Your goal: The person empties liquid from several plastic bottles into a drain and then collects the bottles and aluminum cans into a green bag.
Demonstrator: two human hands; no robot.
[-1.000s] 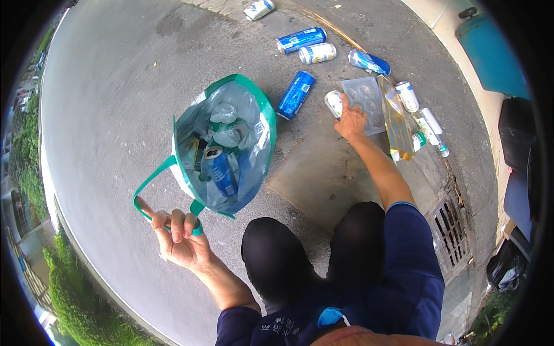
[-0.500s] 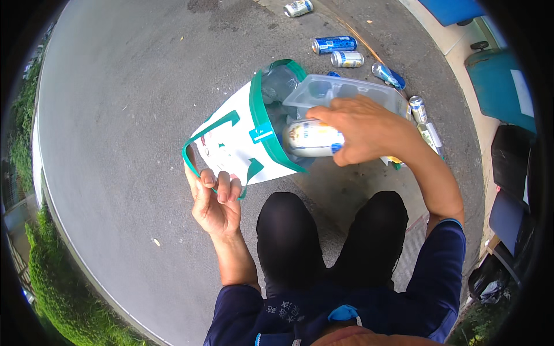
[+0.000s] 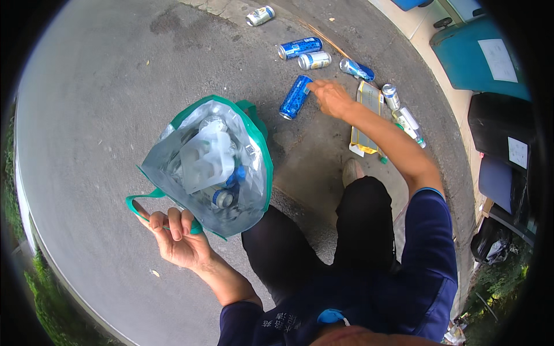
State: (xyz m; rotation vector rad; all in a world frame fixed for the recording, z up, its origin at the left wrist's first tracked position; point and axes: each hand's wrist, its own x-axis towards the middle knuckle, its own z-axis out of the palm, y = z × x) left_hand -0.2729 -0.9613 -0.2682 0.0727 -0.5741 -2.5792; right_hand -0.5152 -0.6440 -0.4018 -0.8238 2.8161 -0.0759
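At eight o'clock, the left hand [image 3: 183, 241] has its fingers curled closed around the green handle [image 3: 144, 199] of a bag [image 3: 268, 173], whose silvery mouth gapes at nine o'clock. Inside lie a clear plastic tray [image 3: 203, 164] and, below it, a can [image 3: 222, 198], end outward. Near twelve, by the upper edge, lies a white can [image 3: 261, 15] with printed bands. At six, pale lettering [image 3: 280, 320] runs across the dark shirt [image 3: 369, 308]. Just past twelve, a tall blue can [image 3: 294, 98] rests tilted on the pavement, its print too small to make out; beyond it, a second blue can [image 3: 300, 48] lies beside a white-and-blue one [image 3: 315, 60]. At one, the right hand [image 3: 332, 99], fingers partly bent, meets the tall can's upper end; whether it grips cannot be told. A crushed blue can [image 3: 357, 70] lies beyond, then, at two, a gold-and-white box [image 3: 369, 99] and a teal bin [image 3: 461, 49] bearing a white paper label [image 3: 497, 60]. At three, a black bin [image 3: 490, 121] carries another [image 3: 517, 152].
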